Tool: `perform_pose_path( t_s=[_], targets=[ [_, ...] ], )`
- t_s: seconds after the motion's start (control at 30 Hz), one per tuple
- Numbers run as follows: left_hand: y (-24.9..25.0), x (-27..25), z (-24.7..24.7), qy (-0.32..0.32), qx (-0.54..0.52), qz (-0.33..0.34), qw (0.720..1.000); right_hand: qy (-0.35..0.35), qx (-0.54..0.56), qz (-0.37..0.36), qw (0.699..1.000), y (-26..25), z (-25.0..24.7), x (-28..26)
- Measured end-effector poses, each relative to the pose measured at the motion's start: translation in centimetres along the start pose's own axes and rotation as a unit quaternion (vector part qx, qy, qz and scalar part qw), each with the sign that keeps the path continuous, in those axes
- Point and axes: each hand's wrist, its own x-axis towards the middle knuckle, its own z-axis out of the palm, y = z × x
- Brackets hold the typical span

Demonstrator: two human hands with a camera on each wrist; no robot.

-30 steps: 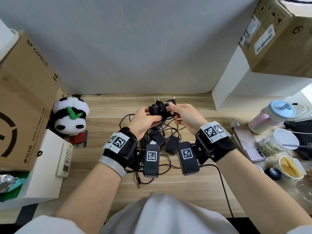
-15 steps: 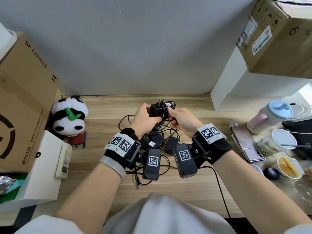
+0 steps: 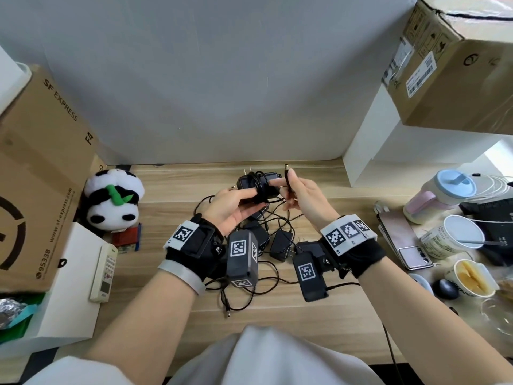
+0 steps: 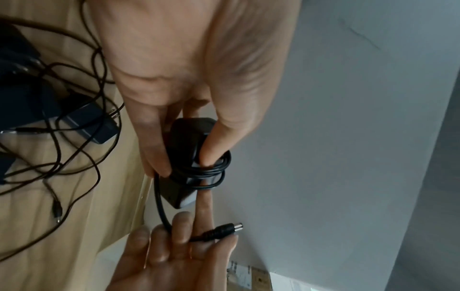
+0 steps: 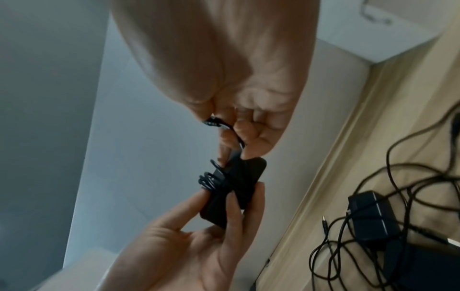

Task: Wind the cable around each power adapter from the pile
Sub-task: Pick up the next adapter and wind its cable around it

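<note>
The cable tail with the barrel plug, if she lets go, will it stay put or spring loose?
Probably springs loose: the tail arcs free, and only the right hand pinches it. The coils look loose, pinned by the left hand. Likely light and floppy.

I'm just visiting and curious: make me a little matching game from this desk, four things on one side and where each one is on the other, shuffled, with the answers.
Things:
1. power adapter
2. barrel plug
3. panda toy
4. remote control

Places:
A. lying on the white box at the left
B. pinched in the right hand
C. gripped by the left hand, cable coiled around it
D. on the desk beside the big cardboard box

Pairs: 1-C, 2-B, 3-D, 4-A
</note>
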Motion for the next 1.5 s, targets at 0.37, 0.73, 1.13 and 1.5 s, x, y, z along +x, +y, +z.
perform_pose_path(
  t_s=[0.37, 0.73, 1.13, 1.5],
  targets=[
    [0.1, -0.6, -0.9, -0.022, -0.060, -0.031, 0.997, 0.104, -0.113, -0.083, 0.985, 0.4, -0.3, 0.3],
    [0.9, -1.1, -0.1, -0.071, 0.014, -0.043, 0.996, 0.092, -0.304, -0.139, 0.938, -0.9, -0.1, 0.5],
    [1.5, -1.1, -0.1, -0.071, 0.076, -0.064, 0.993, 0.095, -0.159, -0.123, 0.975, -0.1, -0.3, 0.7],
    [0.3, -0.3, 0.5, -0.020, 0.142, -0.014, 0.990, 0.013, -0.246, -0.110, 0.963, -0.3, 0.1, 1.1]
  ],
)
